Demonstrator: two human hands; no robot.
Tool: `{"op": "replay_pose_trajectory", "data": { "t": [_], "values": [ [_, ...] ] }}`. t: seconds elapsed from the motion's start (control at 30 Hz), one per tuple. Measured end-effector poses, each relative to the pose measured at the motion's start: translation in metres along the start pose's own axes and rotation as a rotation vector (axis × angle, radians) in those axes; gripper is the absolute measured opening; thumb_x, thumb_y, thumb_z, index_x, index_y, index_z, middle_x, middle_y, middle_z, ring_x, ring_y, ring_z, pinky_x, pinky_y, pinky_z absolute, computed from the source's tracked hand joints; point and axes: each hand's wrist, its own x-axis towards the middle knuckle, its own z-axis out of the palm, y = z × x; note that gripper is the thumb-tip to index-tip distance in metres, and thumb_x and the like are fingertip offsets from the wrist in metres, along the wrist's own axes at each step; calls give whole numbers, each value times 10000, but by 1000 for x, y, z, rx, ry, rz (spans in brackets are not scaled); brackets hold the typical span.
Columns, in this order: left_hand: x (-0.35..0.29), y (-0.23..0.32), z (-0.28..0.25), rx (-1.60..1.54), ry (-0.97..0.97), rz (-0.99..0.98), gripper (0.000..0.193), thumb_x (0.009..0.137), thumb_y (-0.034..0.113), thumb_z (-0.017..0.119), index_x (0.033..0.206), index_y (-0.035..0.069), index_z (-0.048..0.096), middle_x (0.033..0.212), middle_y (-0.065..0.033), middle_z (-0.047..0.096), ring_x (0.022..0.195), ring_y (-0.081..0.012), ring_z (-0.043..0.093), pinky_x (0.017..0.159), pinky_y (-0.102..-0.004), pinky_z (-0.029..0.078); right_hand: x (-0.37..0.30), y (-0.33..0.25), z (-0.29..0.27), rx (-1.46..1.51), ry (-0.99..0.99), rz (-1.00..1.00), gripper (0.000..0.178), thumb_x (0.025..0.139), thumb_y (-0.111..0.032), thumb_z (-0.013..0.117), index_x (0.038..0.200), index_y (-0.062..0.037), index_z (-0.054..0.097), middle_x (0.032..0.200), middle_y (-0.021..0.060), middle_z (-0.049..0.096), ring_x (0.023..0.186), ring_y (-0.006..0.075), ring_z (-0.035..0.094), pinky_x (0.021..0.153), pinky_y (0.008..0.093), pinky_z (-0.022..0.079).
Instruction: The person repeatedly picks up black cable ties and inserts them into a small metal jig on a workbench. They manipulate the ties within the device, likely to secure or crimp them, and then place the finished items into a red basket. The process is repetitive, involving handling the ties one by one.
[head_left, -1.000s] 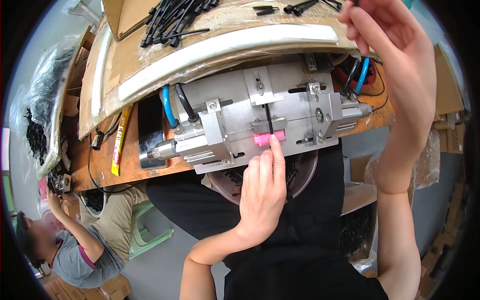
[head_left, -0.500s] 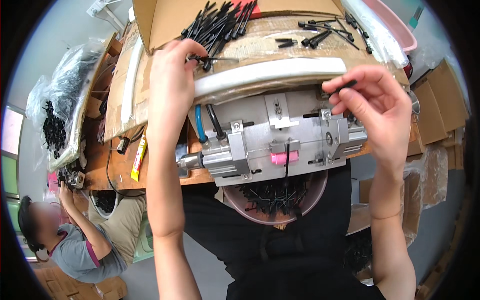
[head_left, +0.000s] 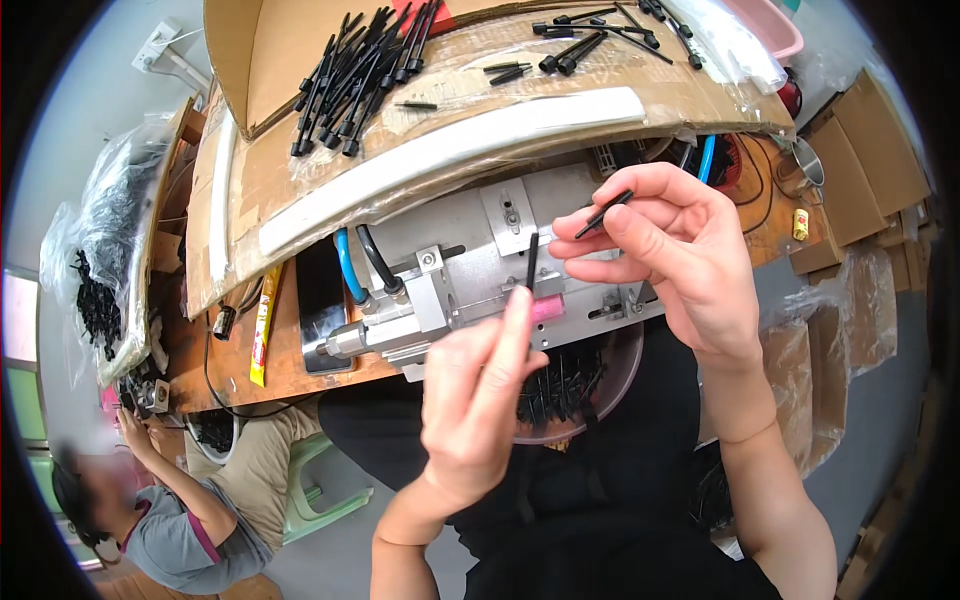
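Note:
My left hand (head_left: 472, 400), slightly blurred, is closed with thumb and index finger on a thin black rod (head_left: 531, 262). The rod sticks up past the fingertip, in front of the metal clamping fixture (head_left: 590, 305); its lower part is hidden by the fingers. Beside it shows a pink block (head_left: 548, 307) on the fixture. My right hand (head_left: 675, 255) pinches a short black pin (head_left: 604, 214) between thumb and fingers, above the right part of the fixture. Under the fixture's front edge, a pink basin (head_left: 625, 385) holds many black rods.
A cardboard-covered shelf (head_left: 300, 190) behind the fixture carries a pile of black headed rods (head_left: 365, 75) and several loose pins. A phone (head_left: 325, 310) and yellow packet (head_left: 263, 325) lie left on the wooden table. A co-worker (head_left: 190, 520) sits at far left.
My left hand has come down from the rod pile on the shelf to the rod at the fixture. The right hand, still holding the pin, has moved left and slightly down. The view has shifted.

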Motion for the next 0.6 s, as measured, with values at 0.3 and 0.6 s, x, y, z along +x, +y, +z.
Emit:
{"op": "replay_pose_trajectory", "data": {
  "t": [0.3, 0.6],
  "values": [
    [-7, 3, 1, 38, -109, 132, 528, 666, -3, 719, 1186, -32, 631, 909, -53, 557, 786, -184, 552, 700, -305, 448, -1, 1, 3, -94, -22, 57, 154, 931, -61, 566, 1041, 46, 559, 948, 235, 675, 866, 275, 701, 713, 364, 618],
    [-13, 0, -21, -412, -277, -53, 542, 613, 154, 810, 1108, -21, 676, 826, -52, 602, 724, -181, 561, 640, -294, 447, 6, -33, -7, -282, -289, 353, 125, 874, -8, 628, 954, 86, 611, 853, 192, 688, 775, 219, 707, 697, 286, 610]
  ]
}}
